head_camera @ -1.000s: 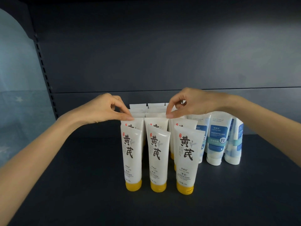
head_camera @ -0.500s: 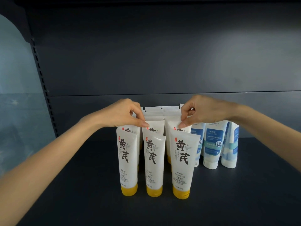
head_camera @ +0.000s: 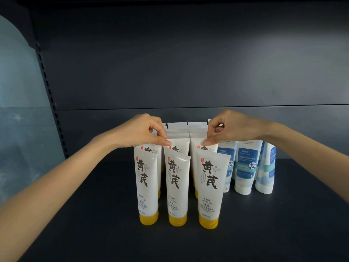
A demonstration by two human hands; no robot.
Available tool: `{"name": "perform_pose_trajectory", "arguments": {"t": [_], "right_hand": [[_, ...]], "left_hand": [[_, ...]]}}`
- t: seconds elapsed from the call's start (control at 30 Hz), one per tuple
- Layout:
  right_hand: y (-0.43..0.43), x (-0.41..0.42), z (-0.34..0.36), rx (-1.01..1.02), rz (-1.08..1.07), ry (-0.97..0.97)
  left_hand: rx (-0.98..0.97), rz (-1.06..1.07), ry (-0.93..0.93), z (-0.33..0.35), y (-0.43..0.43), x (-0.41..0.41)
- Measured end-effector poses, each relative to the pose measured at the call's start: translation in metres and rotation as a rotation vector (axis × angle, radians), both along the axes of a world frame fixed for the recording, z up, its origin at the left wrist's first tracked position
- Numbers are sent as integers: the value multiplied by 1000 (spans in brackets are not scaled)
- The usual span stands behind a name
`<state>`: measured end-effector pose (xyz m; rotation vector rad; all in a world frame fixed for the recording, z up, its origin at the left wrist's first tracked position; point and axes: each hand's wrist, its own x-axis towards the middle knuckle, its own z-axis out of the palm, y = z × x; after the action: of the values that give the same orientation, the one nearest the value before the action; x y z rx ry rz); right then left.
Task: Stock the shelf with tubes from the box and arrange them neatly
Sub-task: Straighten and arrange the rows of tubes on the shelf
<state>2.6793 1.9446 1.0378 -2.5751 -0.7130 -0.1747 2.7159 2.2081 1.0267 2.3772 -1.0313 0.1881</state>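
Several white tubes with yellow caps stand cap-down in three columns on the dark shelf (head_camera: 75, 224). The front row is the left tube (head_camera: 146, 186), the middle tube (head_camera: 177, 188) and the right tube (head_camera: 209, 188). My left hand (head_camera: 139, 132) pinches the top edge of the second-row middle tube (head_camera: 177, 144). My right hand (head_camera: 230, 127) pinches the top edge of the second-row right tube (head_camera: 204, 147). More rows behind show only their flat top edges. No box is in view.
White tubes with blue labels (head_camera: 245, 167) stand cap-down close to the right of the yellow-capped group. The shelf's dark back panel (head_camera: 188, 72) rises behind, and a perforated upright (head_camera: 49, 87) runs down the left side.
Both hands have come forward from tubes farther back and now pinch the second-row tops. The view has shifted slightly, so the tubes sit lower in frame.
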Motion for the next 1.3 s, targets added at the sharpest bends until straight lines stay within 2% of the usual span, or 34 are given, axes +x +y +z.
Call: {"name": "perform_pose_trajectory", "arguments": {"t": [0.57,0.83,0.97,1.1,1.3], "right_hand": [[-3,-5,11,-86,-33,27],[17,-12,14,-17,29,-65],[38,-31,19,-6,134,-54],[53,-45,20,-72,216,25],[60,-49,20,-180,213,29]], "left_hand": [[-13,73,-41,1,3,-2],[-17,165,-87,-1,5,-8],[-47,165,-113,4,16,-16],[-144,106,-42,7,37,-23],[-67,-19,137,1,58,-34]]}}
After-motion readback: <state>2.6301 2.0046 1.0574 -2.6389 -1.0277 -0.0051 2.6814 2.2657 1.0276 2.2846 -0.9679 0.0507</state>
